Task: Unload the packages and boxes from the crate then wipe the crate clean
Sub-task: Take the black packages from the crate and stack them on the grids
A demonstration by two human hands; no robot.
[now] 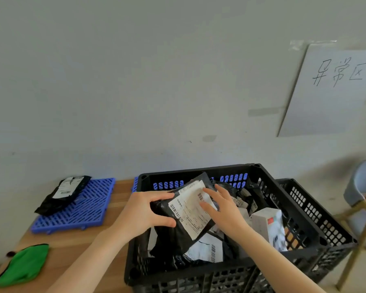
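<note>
- Crate [188, 275]: black perforated plastic, on the right part of a wooden table [120, 191], against a pale wall. Still loaded with several parcels.
- Held package [184, 216]: black poly mailer with a white barcode label, tilted, above the crate's left half and over the other contents.
- Left hand [144, 210]: grips the mailer's left edge, thumb on top, fingers curled beneath it.
- Right hand [222, 206]: fingers straight and spread, lying flat on the label. Touching it, not clasping.
- Crate contents below: another black mailer with a white label [207, 250] near the front; a white box [266, 225] standing against the right wall; more dark mailers toward the back, details unclear.
- Blue slatted mat [82, 212]: on the table left of the crate, well apart from it. One black labelled package [61, 195] lies on its far left corner, overhanging the edge.
- Second blue mat [135, 185]: only an edge shows behind the crate's rear left corner; more blue is seen through the back wall's slots.
- Green cloth [23, 265]: crumpled at the table's near left edge.
- Paper sign [330, 92]: handwritten characters, taped to the wall at upper right.
- Chair [363, 187]: pale blue seat, wooden legs, right of the crate.
</note>
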